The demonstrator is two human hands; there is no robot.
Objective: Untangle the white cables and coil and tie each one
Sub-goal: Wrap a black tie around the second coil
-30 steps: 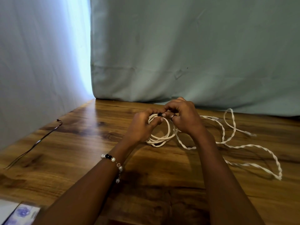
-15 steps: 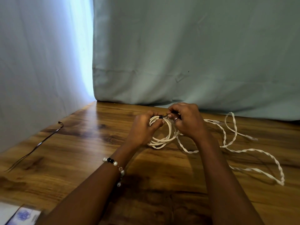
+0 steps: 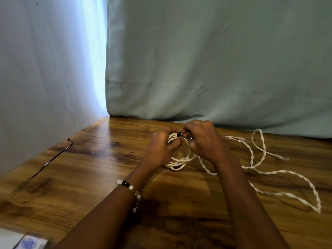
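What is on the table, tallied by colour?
White: 2, the coil both hands hold and the twisted cable.
Black: 2, the tie on the coil and the loose tie.
Blue-printed: 1, a card.
Total: 5.

White cables: one coiled, the rest loose.

The coiled white cable [image 3: 180, 159] stands on edge on the wooden tabletop, several loops stacked, a small black tie [image 3: 179, 134] at its top. To its right, the twisted white cables [image 3: 280, 172], wound about each other, sprawl flat in wide open loops toward the table's right edge.
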